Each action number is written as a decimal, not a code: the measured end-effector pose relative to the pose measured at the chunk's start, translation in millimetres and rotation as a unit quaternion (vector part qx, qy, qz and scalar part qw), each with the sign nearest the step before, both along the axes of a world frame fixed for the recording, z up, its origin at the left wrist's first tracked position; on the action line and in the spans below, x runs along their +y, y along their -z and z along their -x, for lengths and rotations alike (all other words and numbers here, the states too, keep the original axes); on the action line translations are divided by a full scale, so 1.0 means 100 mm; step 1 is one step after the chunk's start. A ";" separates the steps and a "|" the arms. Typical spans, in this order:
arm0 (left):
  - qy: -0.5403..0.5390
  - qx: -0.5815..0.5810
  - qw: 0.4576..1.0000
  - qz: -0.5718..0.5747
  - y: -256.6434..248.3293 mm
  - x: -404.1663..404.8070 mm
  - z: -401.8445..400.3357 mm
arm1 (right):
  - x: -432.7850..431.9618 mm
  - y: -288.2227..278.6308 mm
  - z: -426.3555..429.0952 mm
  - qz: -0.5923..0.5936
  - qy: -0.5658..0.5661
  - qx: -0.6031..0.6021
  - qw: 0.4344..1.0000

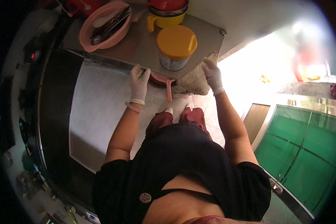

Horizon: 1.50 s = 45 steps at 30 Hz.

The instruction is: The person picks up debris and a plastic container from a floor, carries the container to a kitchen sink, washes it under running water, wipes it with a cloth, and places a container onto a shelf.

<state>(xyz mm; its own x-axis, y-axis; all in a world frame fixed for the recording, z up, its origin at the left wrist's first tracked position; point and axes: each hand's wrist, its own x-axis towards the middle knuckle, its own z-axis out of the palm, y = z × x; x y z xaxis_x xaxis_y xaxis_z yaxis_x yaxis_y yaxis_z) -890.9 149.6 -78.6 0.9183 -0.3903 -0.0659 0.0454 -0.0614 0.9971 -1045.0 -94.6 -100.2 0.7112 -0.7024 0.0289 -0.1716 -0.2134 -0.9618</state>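
Note:
My left hand (139,85), in a white glove, is raised at the front edge of the counter. Its thumb and fingers are apart, and a small green patch shows between them, too small to identify. In my right hand (212,74), also gloved, is a beige cloth (195,79) that hangs over the counter's right front edge. Between the hands, a tub with an orange lid (177,41) stands upright on the counter (141,46). Below the edge, a pink handled pan or dipper (169,89) is partly hidden by the counter.
A pink basin (85,42) of utensils stands at the back left. Behind the tub is a yellow handled container (168,21) with a red bowl (169,5) on top. A dark-framed glass panel (58,112) lies to the left, a green-paned door or window (299,151) to the right.

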 end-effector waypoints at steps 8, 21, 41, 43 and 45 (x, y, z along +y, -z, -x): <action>0.101 -0.388 0.870 -0.288 -1.05 -0.92 0.10 | 0.01 0.12 0.14 -0.030 -0.100 0.053 0.993; 0.166 -0.356 0.738 -0.549 -1.06 -1.62 -0.27 | -0.67 0.48 1.24 -0.181 -0.110 0.088 0.973; 0.230 -0.444 0.741 -0.447 -1.00 -1.85 -0.46 | -0.91 0.77 1.47 -0.171 -0.037 0.099 0.980; 0.219 -0.412 0.768 -0.439 -1.01 -1.84 -0.45 | -0.90 0.76 1.55 -0.187 -0.018 0.100 0.977; 0.208 -0.407 0.783 -0.422 -0.99 -1.84 -0.50 | -0.90 0.76 1.69 -0.169 -0.001 0.097 0.981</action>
<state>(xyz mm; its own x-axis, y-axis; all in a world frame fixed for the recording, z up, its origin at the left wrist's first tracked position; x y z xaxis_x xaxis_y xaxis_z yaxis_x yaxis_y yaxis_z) -841.3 -34.0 20.0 0.5955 -0.7994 0.0801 -0.7826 -0.5548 0.2824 -1214.1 -184.4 -176.0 0.6813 -0.6476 -0.3413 -0.3579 0.1120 -0.9270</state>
